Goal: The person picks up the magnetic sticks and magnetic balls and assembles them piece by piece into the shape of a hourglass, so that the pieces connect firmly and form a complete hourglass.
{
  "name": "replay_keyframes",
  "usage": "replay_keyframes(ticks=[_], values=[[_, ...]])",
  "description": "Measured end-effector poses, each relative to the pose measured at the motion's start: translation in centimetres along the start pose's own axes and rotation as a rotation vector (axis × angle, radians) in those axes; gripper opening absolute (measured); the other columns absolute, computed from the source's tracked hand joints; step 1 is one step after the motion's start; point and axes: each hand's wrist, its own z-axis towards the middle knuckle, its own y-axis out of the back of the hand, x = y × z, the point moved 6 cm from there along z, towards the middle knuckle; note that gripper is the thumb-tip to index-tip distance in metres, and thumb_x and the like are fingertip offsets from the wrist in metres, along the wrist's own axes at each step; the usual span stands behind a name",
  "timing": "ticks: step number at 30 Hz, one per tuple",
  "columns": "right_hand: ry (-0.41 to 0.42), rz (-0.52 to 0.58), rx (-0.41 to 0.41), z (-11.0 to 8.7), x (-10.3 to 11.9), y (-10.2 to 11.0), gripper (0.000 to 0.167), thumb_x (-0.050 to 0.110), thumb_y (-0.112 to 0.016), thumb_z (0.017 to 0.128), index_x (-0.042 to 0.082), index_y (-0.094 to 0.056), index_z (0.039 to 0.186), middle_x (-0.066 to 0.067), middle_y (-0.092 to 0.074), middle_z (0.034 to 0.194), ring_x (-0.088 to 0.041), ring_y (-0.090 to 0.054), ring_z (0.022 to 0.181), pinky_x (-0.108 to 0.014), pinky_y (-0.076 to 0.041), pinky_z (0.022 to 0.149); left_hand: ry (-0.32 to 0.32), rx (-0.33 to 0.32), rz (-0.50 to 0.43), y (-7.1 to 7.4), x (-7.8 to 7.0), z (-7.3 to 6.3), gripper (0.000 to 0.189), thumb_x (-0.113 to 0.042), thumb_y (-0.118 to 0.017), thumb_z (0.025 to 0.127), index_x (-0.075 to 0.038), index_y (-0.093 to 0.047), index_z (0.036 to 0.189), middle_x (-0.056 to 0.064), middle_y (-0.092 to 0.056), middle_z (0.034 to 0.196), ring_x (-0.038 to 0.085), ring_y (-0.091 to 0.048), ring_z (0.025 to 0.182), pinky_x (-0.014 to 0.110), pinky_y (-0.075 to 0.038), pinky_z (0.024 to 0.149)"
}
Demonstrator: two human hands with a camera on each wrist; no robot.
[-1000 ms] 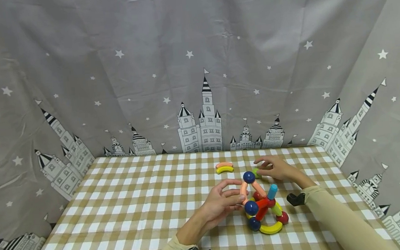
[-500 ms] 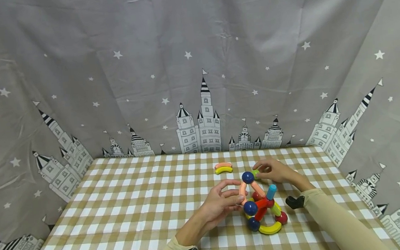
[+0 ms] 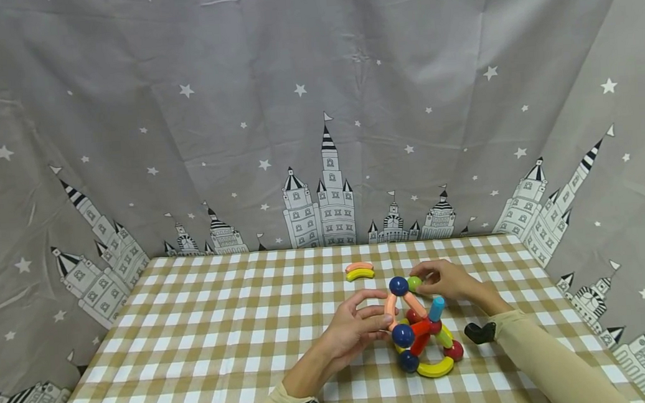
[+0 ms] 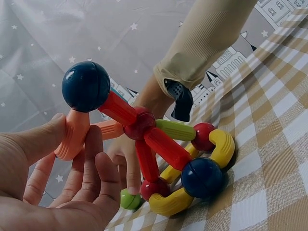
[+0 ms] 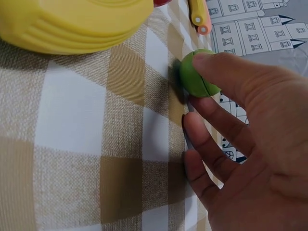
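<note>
A built figure of magnetic balls and rods stands on the checked cloth. My left hand (image 3: 351, 330) pinches its peach curved rod (image 4: 75, 134) between thumb and fingers. That rod joins two dark blue balls (image 3: 402, 335), the upper one near the back. Red rods (image 4: 166, 148) meet at a red ball (image 4: 139, 123), and a light blue rod (image 3: 437, 308) sticks up from there. Yellow curved rods (image 3: 436, 368) form the base. Behind the figure, my right hand (image 3: 443, 280) pinches a green ball (image 5: 195, 77) with thumb and forefinger, low over the cloth.
A loose peach curved rod (image 3: 359, 266) and a loose yellow curved rod (image 3: 360, 274) lie side by side further back. The checked cloth (image 3: 225, 333) covers the table. A grey curtain (image 3: 239, 138) printed with castles hangs behind it.
My right hand has lowered a little and its fingers have closed onto the green ball. The left hand and the figure stay nearly still; the head view shifts slightly.
</note>
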Motion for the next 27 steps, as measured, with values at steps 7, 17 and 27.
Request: replay_keyframes(ticks=[7, 17, 27], values=[[0.015, -0.031, -0.035, -1.0, 0.5, 0.7, 0.028, 0.018, -0.078, 0.092, 0.01, -0.073, 0.119, -0.01, -0.072, 0.116, -0.026, -0.066, 0.101, -0.043, -0.054, 0.088, 0.003, -0.001, -0.003, -0.1, 0.1, 0.0, 0.04, 0.001, -0.07, 0.095, -0.005, -0.057, 0.133, 0.016, -0.072, 0.116, 0.019, -0.07, 0.093, 0.036, -0.057, 0.08], [0.113, -0.001, -0.09, -3.8, 2.9, 3.3, 0.032, 0.019, -0.079, 0.092, 0.006, -0.07, 0.12, -0.012, -0.071, 0.113, -0.02, -0.067, 0.091, -0.032, -0.056, 0.076, 0.003, -0.015, -0.002, 0.0, 0.1, 0.1, 0.041, 0.001, -0.071, 0.095, -0.006, -0.057, 0.133, 0.017, -0.072, 0.116, 0.02, -0.07, 0.091, 0.035, -0.058, 0.079], [0.224, 0.017, -0.146, -6.8, 6.4, 5.4, 0.028, 0.016, -0.078, 0.093, 0.011, -0.071, 0.12, -0.003, -0.07, 0.114, -0.016, -0.067, 0.091, -0.029, -0.057, 0.077, 0.005, 0.004, -0.012, 0.1, 0.1, 0.2, 0.043, 0.0, -0.071, 0.095, -0.006, -0.056, 0.134, 0.017, -0.072, 0.118, 0.018, -0.07, 0.089, 0.032, -0.058, 0.078]])
